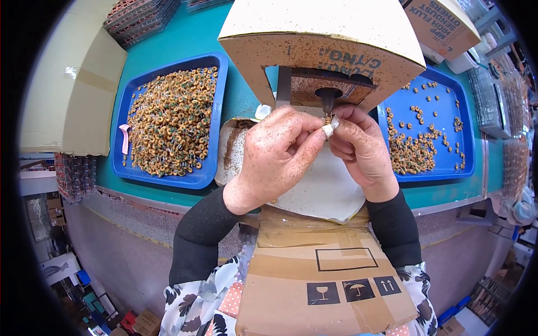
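Just below a dark, cone-shaped tool tip [328,98] my two hands meet, fingertips pinched together. Between them is a small tan wire-wound ring coil [327,120], mostly covered by the fingers. My left hand [274,151] grips it from the left, thumb and forefinger closed. From the other side my right hand [364,145] pinches the same coil, with a white wrap [331,126] at its thumb tip. The tool tip sticks out from inside a cardboard hood [336,47]. Brown specks dust the hood and both hands.
A blue tray [220,120] heaped with similar coils [174,123] sits at left. Another blue tray [469,117] at right holds scattered coils [414,154]. Cardboard [325,263] covers my lap. Stacked clear trays [140,19] and a large carton [78,84] stand at the left.
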Tool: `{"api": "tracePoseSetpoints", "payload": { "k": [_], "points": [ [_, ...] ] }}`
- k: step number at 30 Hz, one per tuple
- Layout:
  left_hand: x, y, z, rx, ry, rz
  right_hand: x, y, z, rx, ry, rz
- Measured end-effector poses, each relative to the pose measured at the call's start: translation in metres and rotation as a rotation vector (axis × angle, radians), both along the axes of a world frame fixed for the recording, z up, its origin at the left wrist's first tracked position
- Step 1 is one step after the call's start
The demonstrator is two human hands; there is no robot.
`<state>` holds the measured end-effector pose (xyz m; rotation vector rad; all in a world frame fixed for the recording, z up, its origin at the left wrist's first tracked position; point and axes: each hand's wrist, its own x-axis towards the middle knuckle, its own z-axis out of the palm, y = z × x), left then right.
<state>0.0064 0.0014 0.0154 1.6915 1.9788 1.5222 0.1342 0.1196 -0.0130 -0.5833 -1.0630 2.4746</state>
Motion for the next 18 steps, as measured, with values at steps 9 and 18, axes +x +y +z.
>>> {"api": "tracePoseSetpoints", "payload": {
  "k": [9,18],
  "points": [
    [-0.0008,-0.0033,-0.0042,0.011,-0.029,0.014,-0.0039,-0.0014,-0.0013,0.014,-0.053,0.021],
    [-0.004,-0.0003,-0.0028,0.031,-0.021,-0.002,-0.0043,-0.0025,-0.0014,0.027,-0.044,0.003]
  ]
}}
